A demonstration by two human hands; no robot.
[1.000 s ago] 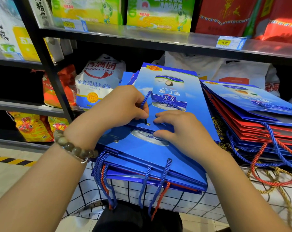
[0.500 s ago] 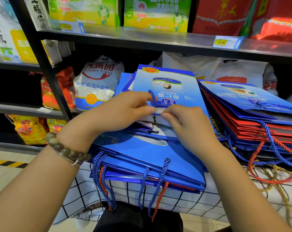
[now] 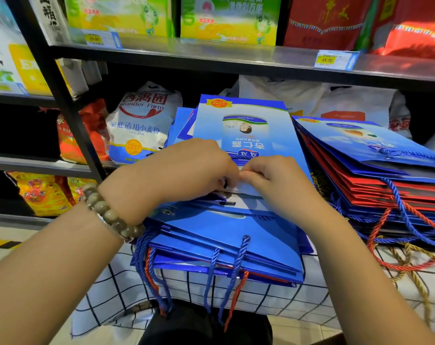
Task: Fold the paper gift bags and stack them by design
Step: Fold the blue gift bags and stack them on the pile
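At the bottom of the frame a checked cloth [image 3: 107, 297] hangs over the front of the work surface, with blue and red cord handles [image 3: 212, 275] trailing down over it from the blue stack [image 3: 226, 235] of flattened gift bags at lower centre. Just above that, the left hand [image 3: 194, 170], a bead bracelet [image 3: 111, 215] on its wrist, and the right hand [image 3: 273, 180] meet fingertip to fingertip at mid-frame. Both sets of fingers are curled and seem to be pinching the near, open rim of the top bag [image 3: 246, 125], though exactly what they nip is partly hidden. The two hands are equally close to it. The bag lies on the stack and runs from the fingertips straight up the frame toward the back, so pressing it flat would likely mean sweeping away along that long axis. It is glossy blue fading to white, printed upside down to the viewer, with a gold seal at its far end. At the right sits a second stack [image 3: 376, 178] of blue and red bags. Behind, a flour sack [image 3: 141, 120] stands at the left under a metal shelf [image 3: 211, 58].
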